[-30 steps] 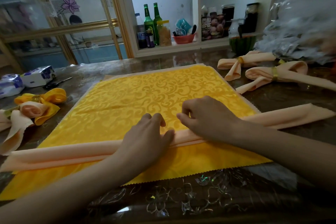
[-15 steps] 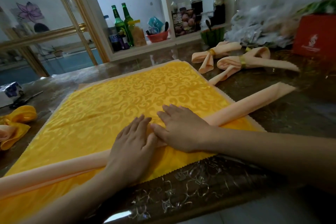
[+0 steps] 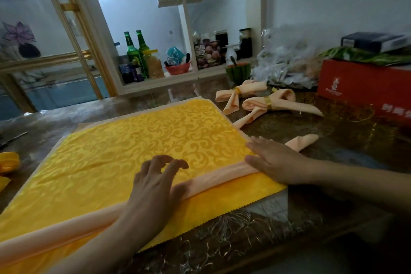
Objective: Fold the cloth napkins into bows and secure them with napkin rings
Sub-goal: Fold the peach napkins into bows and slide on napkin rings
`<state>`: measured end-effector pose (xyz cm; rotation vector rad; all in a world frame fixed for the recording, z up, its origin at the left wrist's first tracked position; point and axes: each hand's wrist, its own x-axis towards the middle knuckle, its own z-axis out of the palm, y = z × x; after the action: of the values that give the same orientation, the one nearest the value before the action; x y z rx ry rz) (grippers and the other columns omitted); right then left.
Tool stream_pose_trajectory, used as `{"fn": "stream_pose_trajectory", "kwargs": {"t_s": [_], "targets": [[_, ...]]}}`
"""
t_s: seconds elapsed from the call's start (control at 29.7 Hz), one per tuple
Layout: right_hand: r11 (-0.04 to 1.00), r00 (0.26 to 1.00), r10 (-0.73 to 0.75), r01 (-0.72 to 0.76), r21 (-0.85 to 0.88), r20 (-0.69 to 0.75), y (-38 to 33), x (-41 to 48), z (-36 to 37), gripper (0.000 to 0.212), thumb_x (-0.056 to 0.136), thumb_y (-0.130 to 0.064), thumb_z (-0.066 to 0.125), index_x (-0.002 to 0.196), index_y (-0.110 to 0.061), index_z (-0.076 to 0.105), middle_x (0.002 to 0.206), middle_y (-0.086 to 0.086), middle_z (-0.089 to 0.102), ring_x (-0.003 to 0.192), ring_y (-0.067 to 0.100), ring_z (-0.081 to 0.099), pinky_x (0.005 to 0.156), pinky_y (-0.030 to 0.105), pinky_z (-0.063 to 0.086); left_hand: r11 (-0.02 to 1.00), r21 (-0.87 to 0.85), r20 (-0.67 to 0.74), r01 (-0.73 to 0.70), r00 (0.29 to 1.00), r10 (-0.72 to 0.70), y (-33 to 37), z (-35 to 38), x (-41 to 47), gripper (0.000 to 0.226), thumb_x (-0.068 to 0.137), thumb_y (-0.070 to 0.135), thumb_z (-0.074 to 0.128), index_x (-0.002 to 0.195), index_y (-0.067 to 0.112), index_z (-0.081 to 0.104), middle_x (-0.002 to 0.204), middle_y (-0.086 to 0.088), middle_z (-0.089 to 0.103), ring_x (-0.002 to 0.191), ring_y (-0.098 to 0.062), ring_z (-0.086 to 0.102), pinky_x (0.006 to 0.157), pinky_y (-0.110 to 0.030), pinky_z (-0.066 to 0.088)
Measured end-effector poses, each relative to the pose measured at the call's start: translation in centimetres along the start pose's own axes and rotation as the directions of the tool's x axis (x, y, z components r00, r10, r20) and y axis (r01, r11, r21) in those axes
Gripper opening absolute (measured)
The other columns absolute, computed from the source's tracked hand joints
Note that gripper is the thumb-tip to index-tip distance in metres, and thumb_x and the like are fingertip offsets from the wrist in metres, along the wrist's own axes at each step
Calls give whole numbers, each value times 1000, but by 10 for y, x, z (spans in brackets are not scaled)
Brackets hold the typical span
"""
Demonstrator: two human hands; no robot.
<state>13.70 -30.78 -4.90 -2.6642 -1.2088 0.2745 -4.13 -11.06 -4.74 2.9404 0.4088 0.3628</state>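
A peach napkin folded into a long narrow band lies across the yellow patterned cloth, its right tip poking out past the cloth's edge. My left hand rests on the band's middle with fingers loosely curled and lifted. My right hand presses flat on the band near the cloth's right edge, fingers straight. Two finished peach bows with gold rings lie at the back right.
A red box and loose gold rings sit at the right. Crinkled plastic bags lie behind the bows. A yellow bow shows at the left edge. A shelf with green bottles stands behind the table.
My right hand slid rightward along the band, away from my left hand. My left hand's fingers lifted and curled. The view swung to the right.
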Motion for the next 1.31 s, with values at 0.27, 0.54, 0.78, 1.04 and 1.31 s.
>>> {"fn": "stream_pose_trajectory", "kwargs": {"t_s": [0.27, 0.54, 0.78, 1.04, 1.31], "targets": [[985, 981, -173, 173, 4, 85, -29, -8, -33, 30, 93, -37, 53, 118, -23, 58, 111, -7, 55, 96, 4, 51, 81, 20, 45, 965, -254, 304, 64, 953, 16, 2, -18, 29, 40, 87, 4, 56, 63, 35, 62, 85, 15, 58, 72, -1, 53, 62, -11, 41], [954, 918, -57, -67, 293, 394, -72, -12, -55, 15, 87, -37, 61, 87, -22, 62, 79, -4, 62, 67, 7, 59, 57, 19, 45, 921, -292, 451, 258, 886, -106, 20, -22, 34, 47, 99, 27, 33, 81, 6, 71, 99, -7, 66, 78, -15, 54, 75, -26, 40], [920, 869, -337, 222, 324, 363, -134, -40, -9, 33, 93, -40, 52, 101, -10, 62, 92, 7, 68, 65, 12, 61, 50, 13, 44, 936, -257, 555, 240, 830, -60, 9, -29, 34, 33, 96, 40, 45, 81, 18, 65, 92, -3, 61, 90, -21, 56, 80, -31, 44], [852, 892, -446, 449, 270, -75, -113, -9, -12, 12, 88, -22, 62, 98, -28, 59, 97, -13, 55, 80, 2, 52, 69, 16, 43, 941, -323, 456, 104, 888, 58, -4, -29, 15, 17, 83, 30, 68, 87, 15, 62, 90, 2, 52, 87, -13, 50, 86, -33, 42], [842, 851, -523, 510, 176, 34, -108, 13, -1, 29, 83, -24, 70, 109, -27, 58, 108, -8, 44, 77, 2, 46, 69, 7, 39, 951, -279, 240, 132, 969, -64, -22, -44, 13, 17, 75, 31, 75, 75, 19, 63, 79, 3, 64, 75, -10, 58, 73, -30, 50]]}}
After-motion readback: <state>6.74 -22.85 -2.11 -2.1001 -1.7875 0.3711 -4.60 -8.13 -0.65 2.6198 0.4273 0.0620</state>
